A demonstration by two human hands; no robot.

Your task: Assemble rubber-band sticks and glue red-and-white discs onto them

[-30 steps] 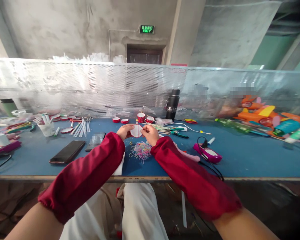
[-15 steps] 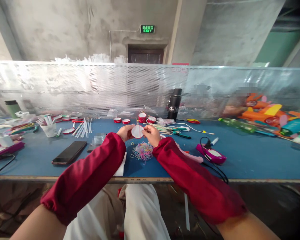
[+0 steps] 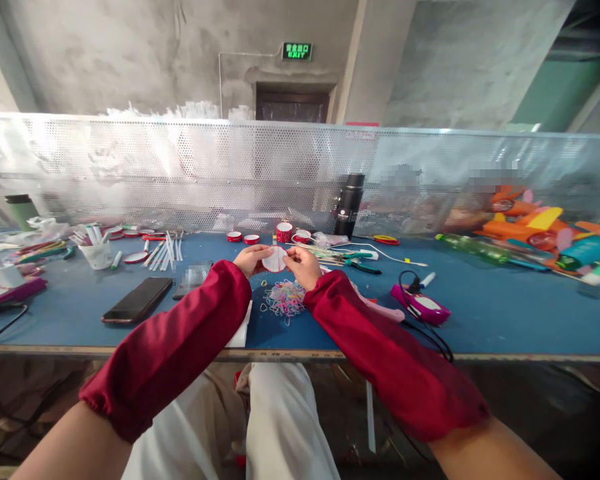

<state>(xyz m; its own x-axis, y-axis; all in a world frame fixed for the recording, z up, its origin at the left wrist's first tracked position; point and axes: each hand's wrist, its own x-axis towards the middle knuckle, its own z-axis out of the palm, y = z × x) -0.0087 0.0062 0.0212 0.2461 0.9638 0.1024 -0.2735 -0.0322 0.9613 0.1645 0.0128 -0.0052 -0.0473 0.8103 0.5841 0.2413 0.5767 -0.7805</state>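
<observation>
Right now your left hand point(image 3: 251, 260) and right hand point(image 3: 304, 266) hold a red-rimmed white disc point(image 3: 273, 261), fingers pinching opposite edges, over the bench point(image 3: 510, 313), far side of the multicoloured loop pile point(image 3: 285, 299); black phone point(image 3: 138, 301) left.

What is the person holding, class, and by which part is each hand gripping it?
A white disc with a red edge, held by its rim: the left hand pinches the left side, the right hand the right.
</observation>
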